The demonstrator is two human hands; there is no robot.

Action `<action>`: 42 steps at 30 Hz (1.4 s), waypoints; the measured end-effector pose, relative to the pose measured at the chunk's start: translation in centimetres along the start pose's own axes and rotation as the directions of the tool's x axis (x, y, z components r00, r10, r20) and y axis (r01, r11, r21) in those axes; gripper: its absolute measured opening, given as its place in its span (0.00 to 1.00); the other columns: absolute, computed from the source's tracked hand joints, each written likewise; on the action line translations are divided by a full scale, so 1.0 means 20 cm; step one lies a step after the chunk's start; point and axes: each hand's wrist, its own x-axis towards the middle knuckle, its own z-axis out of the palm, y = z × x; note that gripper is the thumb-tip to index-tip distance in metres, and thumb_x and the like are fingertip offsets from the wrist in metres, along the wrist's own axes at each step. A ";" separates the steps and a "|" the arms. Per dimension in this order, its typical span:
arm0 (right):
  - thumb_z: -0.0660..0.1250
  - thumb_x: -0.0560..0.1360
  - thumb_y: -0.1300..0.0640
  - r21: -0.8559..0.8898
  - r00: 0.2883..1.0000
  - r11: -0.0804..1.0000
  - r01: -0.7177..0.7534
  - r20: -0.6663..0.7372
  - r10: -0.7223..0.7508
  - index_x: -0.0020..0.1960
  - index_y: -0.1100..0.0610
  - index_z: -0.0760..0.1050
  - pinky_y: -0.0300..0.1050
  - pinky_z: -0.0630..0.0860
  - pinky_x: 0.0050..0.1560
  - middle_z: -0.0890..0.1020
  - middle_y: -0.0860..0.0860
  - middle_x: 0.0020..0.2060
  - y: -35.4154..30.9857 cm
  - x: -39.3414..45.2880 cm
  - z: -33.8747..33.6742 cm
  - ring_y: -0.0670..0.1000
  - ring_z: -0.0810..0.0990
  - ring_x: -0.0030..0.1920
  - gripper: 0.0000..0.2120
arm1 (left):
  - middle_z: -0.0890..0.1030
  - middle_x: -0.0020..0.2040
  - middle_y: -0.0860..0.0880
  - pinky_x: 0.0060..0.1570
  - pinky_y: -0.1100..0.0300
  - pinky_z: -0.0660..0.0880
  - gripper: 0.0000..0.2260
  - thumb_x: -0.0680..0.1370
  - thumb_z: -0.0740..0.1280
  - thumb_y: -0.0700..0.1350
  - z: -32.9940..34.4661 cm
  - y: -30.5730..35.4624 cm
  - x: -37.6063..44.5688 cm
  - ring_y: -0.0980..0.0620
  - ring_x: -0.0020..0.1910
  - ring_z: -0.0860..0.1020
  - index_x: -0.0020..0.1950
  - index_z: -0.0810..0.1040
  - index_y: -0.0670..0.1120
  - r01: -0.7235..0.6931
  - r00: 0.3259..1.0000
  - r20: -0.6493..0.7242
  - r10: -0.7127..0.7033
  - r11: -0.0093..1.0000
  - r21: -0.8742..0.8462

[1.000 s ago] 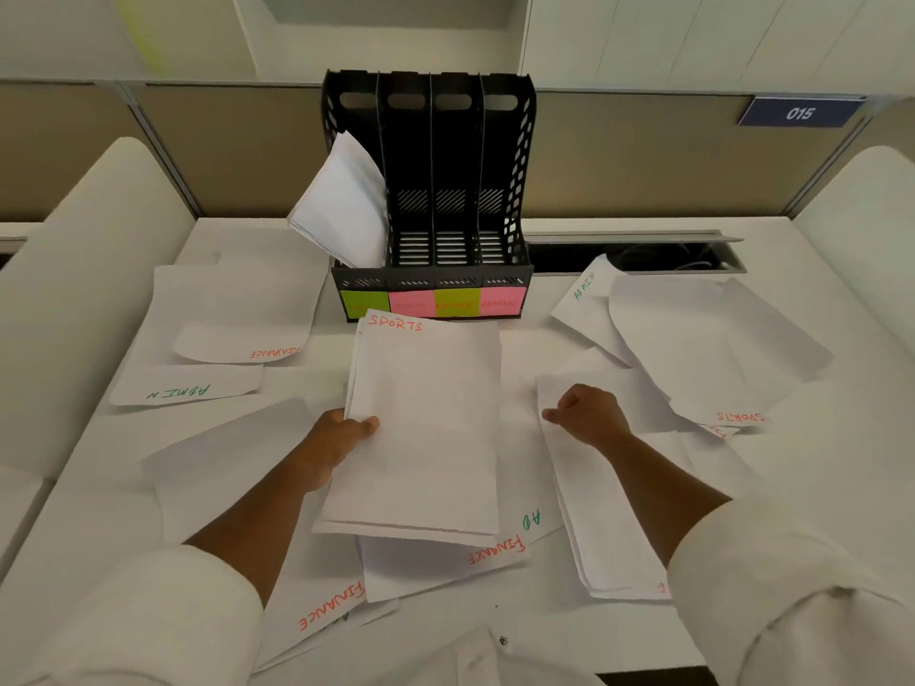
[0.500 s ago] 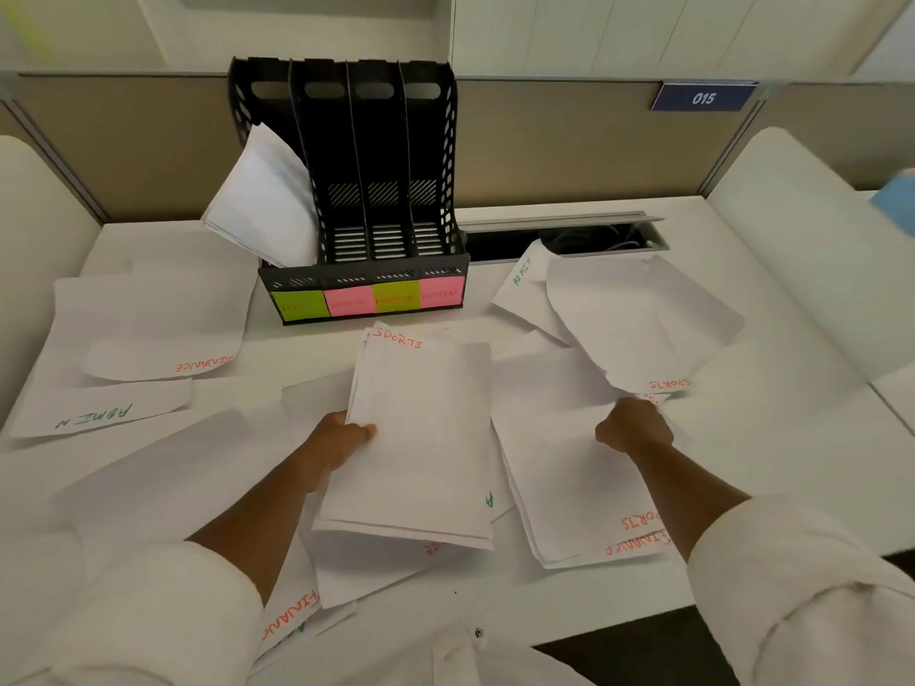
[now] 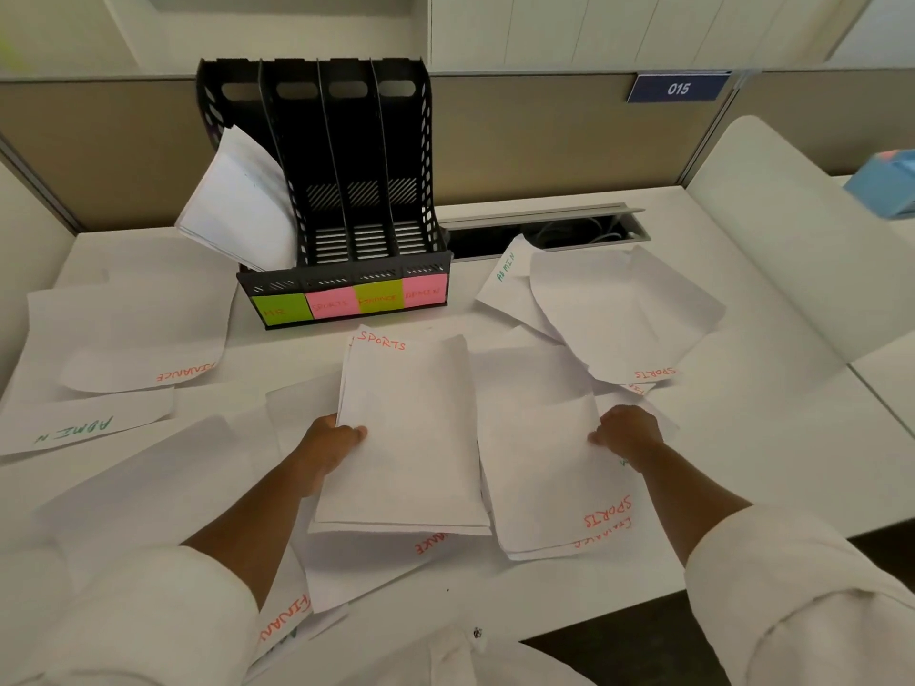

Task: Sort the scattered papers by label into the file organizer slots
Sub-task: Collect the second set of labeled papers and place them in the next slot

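At frame centre, the left hand grips a SPORTS-labelled paper stack. The right hand pinches another SPORTS sheet below the black file organizer.

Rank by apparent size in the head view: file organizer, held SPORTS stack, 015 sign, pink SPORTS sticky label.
1. file organizer
2. SPORTS stack, nearer the camera, so looks enlarged
3. 015 sign
4. pink SPORTS sticky label

We see a black four-slot file organizer upright, white sheets leaning in its leftmost slot; loose labelled papers lie scattered flat, a SPORTS stack held centrally.
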 end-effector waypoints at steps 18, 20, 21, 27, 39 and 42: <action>0.61 0.69 0.59 0.364 0.977 0.931 0.020 -0.206 0.060 0.55 0.54 0.74 0.47 0.74 0.48 0.80 0.54 0.49 -0.15 -0.03 0.01 0.58 0.78 0.50 0.15 | 0.75 0.54 0.45 0.51 0.52 0.69 0.17 0.80 0.65 0.44 -0.06 -0.04 -0.04 0.44 0.50 0.73 0.67 0.71 0.42 -0.005 0.993 -0.120 -0.003 0.998 -0.060; 0.59 0.68 0.60 0.468 0.978 0.882 0.064 -0.207 0.039 0.53 0.54 0.73 0.47 0.74 0.47 0.79 0.53 0.47 -0.20 -0.02 -0.01 0.57 0.77 0.48 0.14 | 0.77 0.56 0.44 0.51 0.52 0.71 0.16 0.80 0.65 0.44 -0.07 -0.05 -0.04 0.43 0.51 0.75 0.67 0.72 0.42 -0.009 0.991 -0.132 -0.002 0.996 -0.083; 0.59 0.68 0.60 0.512 0.977 0.856 0.080 -0.212 0.036 0.51 0.54 0.72 0.48 0.74 0.47 0.79 0.52 0.46 -0.22 -0.02 -0.02 0.57 0.77 0.47 0.12 | 0.77 0.56 0.43 0.51 0.51 0.72 0.16 0.80 0.65 0.44 -0.08 -0.06 -0.04 0.43 0.51 0.76 0.66 0.72 0.41 -0.010 0.990 -0.138 -0.003 0.996 -0.093; 0.57 0.72 0.56 0.662 0.918 0.732 0.160 -0.372 0.136 0.49 0.51 0.70 0.47 0.72 0.43 0.78 0.52 0.43 -0.33 -0.01 -0.08 0.55 0.76 0.42 0.07 | 0.79 0.59 0.41 0.56 0.49 0.75 0.16 0.79 0.65 0.41 -0.15 -0.10 -0.04 0.39 0.54 0.77 0.66 0.74 0.40 -0.005 0.983 -0.184 -0.022 0.990 -0.144; 0.64 0.72 0.68 0.961 0.978 0.229 -0.151 0.180 -0.108 0.52 0.62 0.76 0.46 0.80 0.40 0.81 0.58 0.44 -0.68 -0.14 -0.07 0.55 0.81 0.42 0.10 | 0.80 0.52 0.46 0.51 0.52 0.74 0.14 0.79 0.65 0.41 -0.14 -0.08 -0.05 0.45 0.47 0.78 0.65 0.74 0.42 -0.032 0.994 -0.106 0.005 0.965 -0.259; 0.69 0.72 0.66 0.897 0.894 0.361 -0.256 0.361 -0.263 0.47 0.62 0.77 0.43 0.80 0.37 0.85 0.58 0.39 -0.75 -0.23 0.03 0.54 0.85 0.37 0.05 | 0.82 0.53 0.44 0.55 0.48 0.77 0.13 0.79 0.65 0.41 -0.13 -0.08 -0.06 0.42 0.51 0.80 0.64 0.75 0.43 -0.006 1.000 -0.011 0.003 0.960 -0.281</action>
